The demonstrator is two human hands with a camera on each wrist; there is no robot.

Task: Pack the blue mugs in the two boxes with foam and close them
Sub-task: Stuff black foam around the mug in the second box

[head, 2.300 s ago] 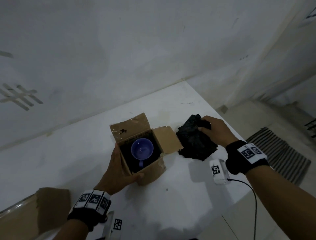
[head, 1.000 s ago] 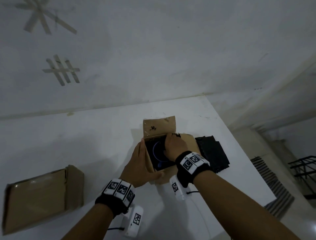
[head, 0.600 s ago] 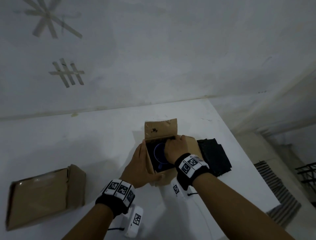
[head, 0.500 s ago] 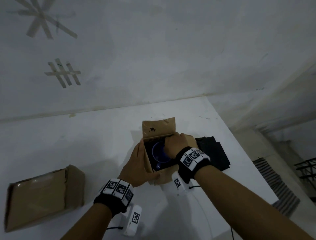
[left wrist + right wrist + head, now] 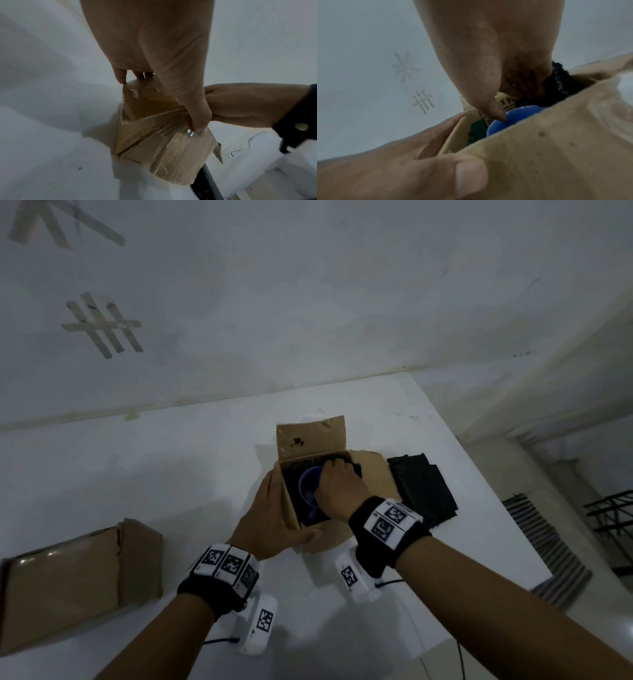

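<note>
An open cardboard box (image 5: 310, 537) stands mid-table with a blue mug (image 5: 308, 489) upright inside, ringed by black foam. My left hand (image 5: 281, 505) grips the box's left wall, thumb on the near face (image 5: 197, 121). My right hand (image 5: 337, 475) reaches into the box from the right. Its fingers curl on a black foam piece (image 5: 559, 81) at the far right corner, and the thumb touches the mug's rim (image 5: 513, 117). Most of the mug is hidden by that hand and the box flap (image 5: 556, 155).
A pile of black foam sheets (image 5: 423, 487) lies just right of the box, near the table's right edge (image 5: 479, 474). A second, closed cardboard box (image 5: 75, 577) lies at the near left. The wall runs along the table's far side.
My right hand took a foam piece from the pile, brought it into the box and has worked it toward the far right corner. The left hand has kept its hold on the box.
</note>
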